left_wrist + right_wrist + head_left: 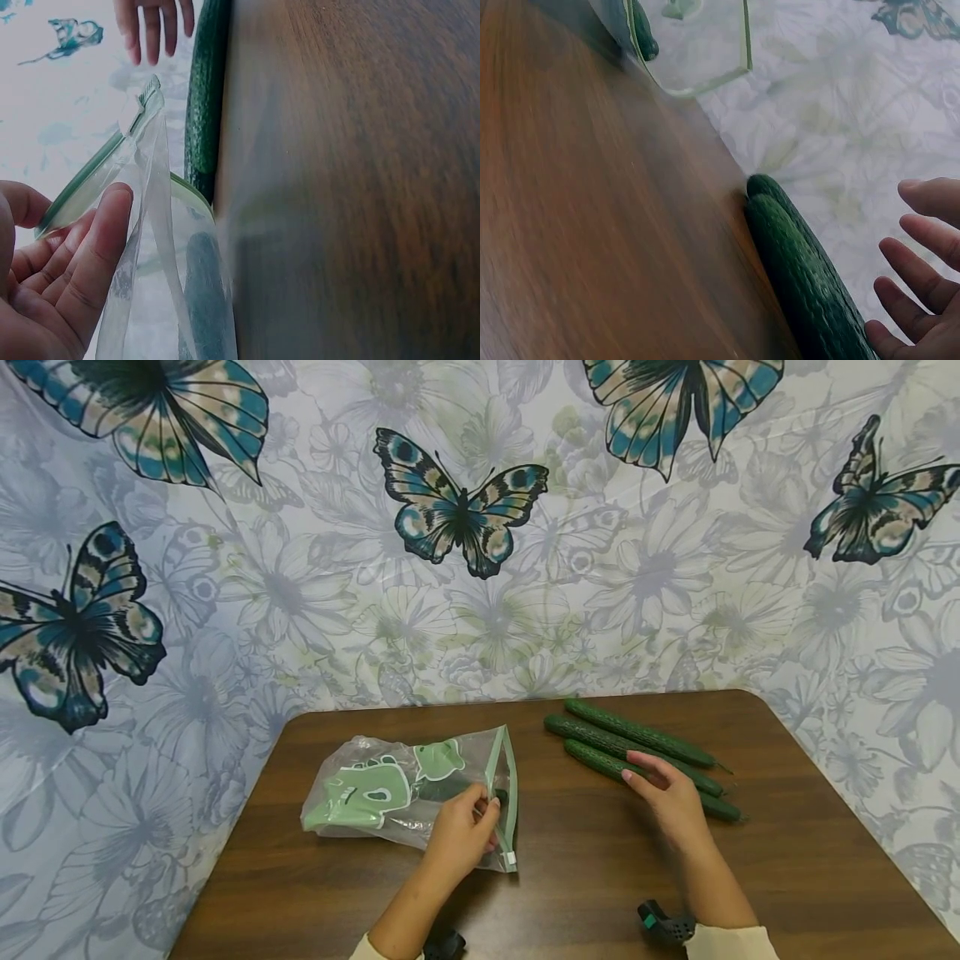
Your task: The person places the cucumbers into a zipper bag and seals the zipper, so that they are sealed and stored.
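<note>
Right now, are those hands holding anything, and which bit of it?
The left hand holds the clear plastic bag by the green rim at its open end. The right hand holds nothing; it is near the cucumbers.

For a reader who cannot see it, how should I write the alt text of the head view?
A person's left hand holds the mouth of a clear zip bag with a cucumber inside, while the right hand hovers over three more cucumbers. Bag and cucumbers lie on a brown wooden table before a butterfly-printed backdrop.
</note>
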Tool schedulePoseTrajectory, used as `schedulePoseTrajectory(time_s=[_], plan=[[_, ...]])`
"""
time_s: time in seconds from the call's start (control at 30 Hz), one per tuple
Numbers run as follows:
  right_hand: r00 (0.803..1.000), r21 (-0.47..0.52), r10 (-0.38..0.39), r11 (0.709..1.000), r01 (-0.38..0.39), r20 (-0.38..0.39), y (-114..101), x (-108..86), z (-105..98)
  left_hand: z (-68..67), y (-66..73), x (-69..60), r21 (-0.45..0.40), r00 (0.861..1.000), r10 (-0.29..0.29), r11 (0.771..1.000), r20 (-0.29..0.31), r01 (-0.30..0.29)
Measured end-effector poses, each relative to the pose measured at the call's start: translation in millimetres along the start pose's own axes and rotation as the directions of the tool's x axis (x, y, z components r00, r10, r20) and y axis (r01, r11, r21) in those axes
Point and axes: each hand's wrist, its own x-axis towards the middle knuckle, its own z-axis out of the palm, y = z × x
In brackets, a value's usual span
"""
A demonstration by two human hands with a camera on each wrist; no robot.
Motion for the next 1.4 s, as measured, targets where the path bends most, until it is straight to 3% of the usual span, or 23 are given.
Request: schedulePoseTrajectory(time_s=[0.57,0.9,1.1,1.4], plan=[[0.997,-0.119,0.067,0.99,-0.072,-0.046,9,-5.9,-44,0.4,-1.2,-0.3,0.005,1.0,-0.002,1.0,0.003,0.002],[0.993,-0.217,-0.016,0.976,-0.01,-0.118,23,-5.8,-63,1.0,-2.1,0.2,0.007,1.0,-0.004,1.0,0.002,0.004],[0.996,-0.323,-0.012,0.946,-0.015,-0.084,30,-7.4,-69,0.5,-3.0,0.3,0.004,1.0,-0.008,1.0,0.004,0.008],[0.999,-0.381,0.013,0.924,-0.024,-0.031,37,-10.9,-75,0.6,-4.3,1.0,0.015,1.0,0.002,1.0,-0.009,-0.002]])
